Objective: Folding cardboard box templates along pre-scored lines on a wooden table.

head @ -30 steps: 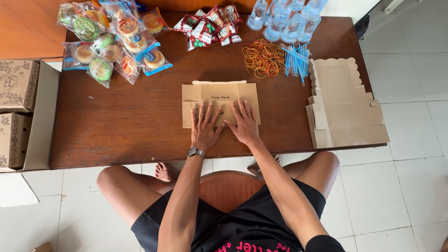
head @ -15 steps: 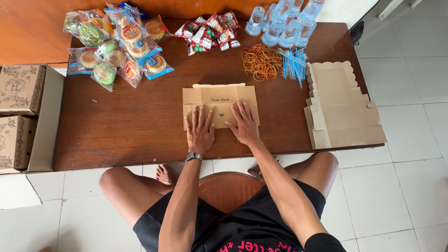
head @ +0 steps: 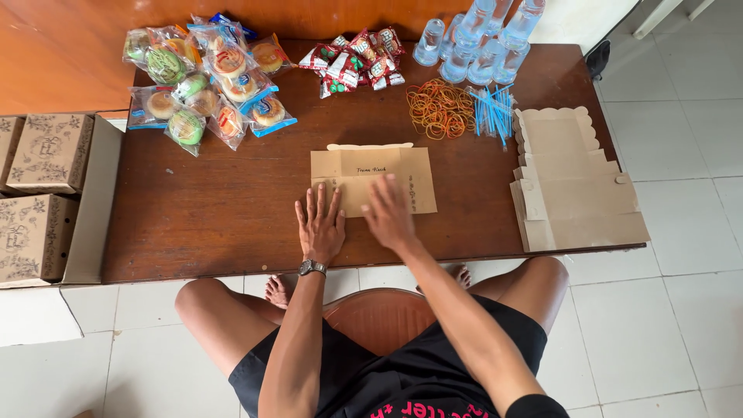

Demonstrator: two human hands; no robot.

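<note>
A flat brown cardboard box blank [head: 371, 176] lies in the middle of the dark wooden table [head: 232, 217]. My left hand [head: 320, 224], a watch on its wrist, rests flat with fingers spread on the blank's lower left corner. My right hand [head: 389, 214] lies palm down on the blank's lower middle, fingers apart. Neither hand grips anything.
A stack of flat box blanks [head: 573, 182] sits at the right edge. At the back lie wrapped cakes [head: 205, 73], snack packets [head: 356, 58], rubber bands [head: 439, 108], blue straws [head: 493, 112] and water cups [head: 480, 39]. Folded boxes [head: 39, 193] stand on the left.
Both hands have slid a little toward me along the blank's lower edge, still pressing it flat. The camera view has shifted slightly.
</note>
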